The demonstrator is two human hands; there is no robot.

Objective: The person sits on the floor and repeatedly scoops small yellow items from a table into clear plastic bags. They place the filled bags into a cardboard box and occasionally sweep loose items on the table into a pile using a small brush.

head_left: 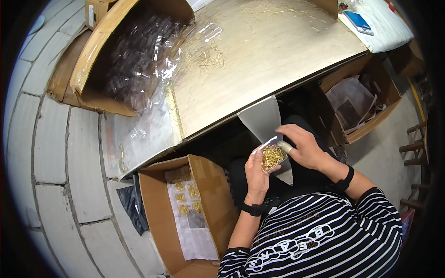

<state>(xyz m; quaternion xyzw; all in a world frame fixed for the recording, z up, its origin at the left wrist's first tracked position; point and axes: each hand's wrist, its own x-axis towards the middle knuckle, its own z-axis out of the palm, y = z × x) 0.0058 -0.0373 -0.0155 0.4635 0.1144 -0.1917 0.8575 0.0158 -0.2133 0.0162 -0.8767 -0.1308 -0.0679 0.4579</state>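
Note:
My left hand [257, 175] is closed around a small clear plastic box [265, 170] and holds it tilted above my lap. A tangle of thin gold-coloured pins [273, 157] fills the box. Over its far right side is my right hand [303, 146], its thumb close to the pins and its fingers stretched out apart from the thumb. A pale cover sits on that thumb. I cannot make out anything held in the right hand. Beside the box, a grey-white panel [262, 118] slopes down from the table edge.
The table [259, 60] carries scattered gold pins. At its left, an overturned carton [99, 46] spills many clear plastic boxes [143, 60]. Below stands a cardboard box [211, 199] with several filled packs [180, 198]. Another carton [361, 132] is at right; a blue-topped scale [359, 22] lies far right.

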